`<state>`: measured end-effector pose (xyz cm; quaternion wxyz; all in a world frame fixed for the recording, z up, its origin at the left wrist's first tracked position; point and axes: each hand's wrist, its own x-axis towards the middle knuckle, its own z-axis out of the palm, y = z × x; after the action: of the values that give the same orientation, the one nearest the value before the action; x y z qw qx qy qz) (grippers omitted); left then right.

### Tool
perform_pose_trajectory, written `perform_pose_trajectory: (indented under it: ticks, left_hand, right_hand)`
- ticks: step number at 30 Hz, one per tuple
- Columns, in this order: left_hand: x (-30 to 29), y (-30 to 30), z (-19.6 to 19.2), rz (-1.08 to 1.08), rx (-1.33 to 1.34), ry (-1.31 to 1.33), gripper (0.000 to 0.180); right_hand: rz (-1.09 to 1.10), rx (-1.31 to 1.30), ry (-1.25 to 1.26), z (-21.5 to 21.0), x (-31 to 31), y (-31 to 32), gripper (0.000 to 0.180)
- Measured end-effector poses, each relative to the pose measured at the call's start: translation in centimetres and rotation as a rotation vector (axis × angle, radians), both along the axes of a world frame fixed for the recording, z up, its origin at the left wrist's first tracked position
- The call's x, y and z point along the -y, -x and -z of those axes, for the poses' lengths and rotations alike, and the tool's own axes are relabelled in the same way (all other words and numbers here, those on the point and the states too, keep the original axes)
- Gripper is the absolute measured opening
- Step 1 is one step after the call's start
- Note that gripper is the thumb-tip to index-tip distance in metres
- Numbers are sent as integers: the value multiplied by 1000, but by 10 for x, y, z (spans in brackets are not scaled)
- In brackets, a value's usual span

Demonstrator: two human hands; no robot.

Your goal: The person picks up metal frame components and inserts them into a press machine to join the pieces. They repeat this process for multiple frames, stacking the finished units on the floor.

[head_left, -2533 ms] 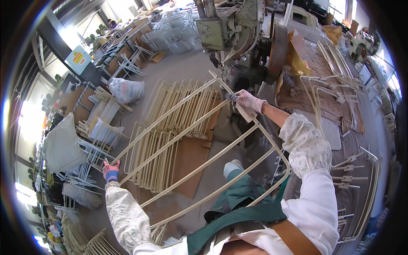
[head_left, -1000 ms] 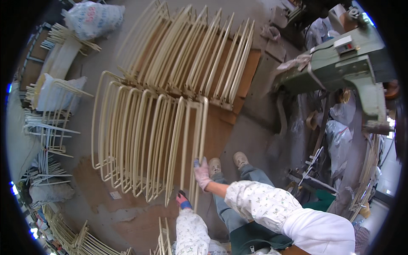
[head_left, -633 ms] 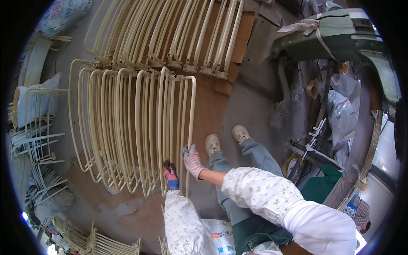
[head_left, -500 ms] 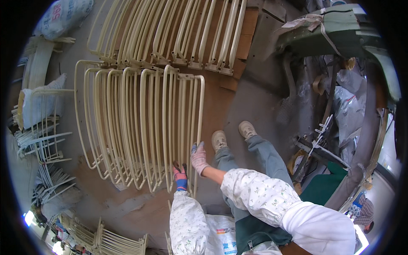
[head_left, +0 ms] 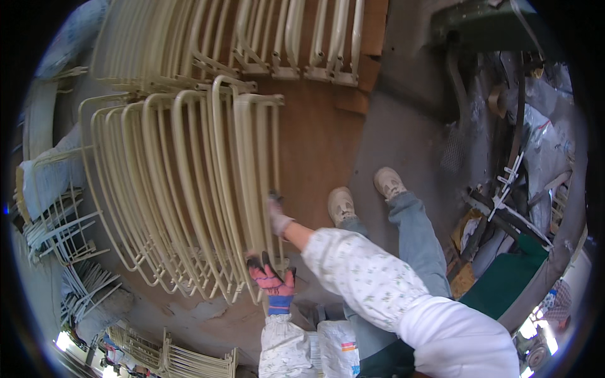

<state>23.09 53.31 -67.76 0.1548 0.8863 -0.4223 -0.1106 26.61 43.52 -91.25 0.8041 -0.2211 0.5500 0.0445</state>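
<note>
Cream-painted metal tube frames [head_left: 189, 189] lie in an overlapping row on the brown board [head_left: 315, 145] in front of you, each a long bent loop with its rounded end pointing away. Your left hand [head_left: 272, 280], in a pink and black glove with a blue cuff, has its fingers clenched around the near end of the rightmost frame [head_left: 255, 189]. Your right hand [head_left: 276, 214], in a pale glove, grips the same frame's right-hand tube a little farther up, fingers wrapped around it. That frame rests against its neighbours on the left, and its right side borders bare board.

To the right of the frame, open board runs to the edge where it meets the grey floor [head_left: 403, 132], and your two shoes [head_left: 365, 195] stand just past that edge. A second row of frames [head_left: 265, 38] lies farther off, its near ends just beyond the curved tops of the first row. White wire racks [head_left: 57, 233] crowd the left side.

Two white sacks [head_left: 315, 346] with small coloured patches sit near your legs at the lower edge. Dark clutter and a green machine [head_left: 485, 25] close off the right.
</note>
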Motion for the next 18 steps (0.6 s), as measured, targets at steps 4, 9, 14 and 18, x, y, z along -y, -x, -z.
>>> perform_pose_trajectory:
  ticks: [4, 9, 14, 18]
  left_hand:
    - [-41, -26, 56, -243, 263, -676, 68]
    - [-48, -35, 14, -38, 329, -673, 58]
    - [-3, -76, 5, 137, 238, -982, 52]
    - [-51, -115, 23, 105, 336, -1135, 53]
  right_hand:
    - [-177, -624, 40, -39, 2, -68, 65]
    - [-387, -289, 94, -59, 10, -43, 64]
    - [-282, -52, 202, -2, 30, 7, 54]
    - [-272, 132, -59, -192, 113, 72, 60]
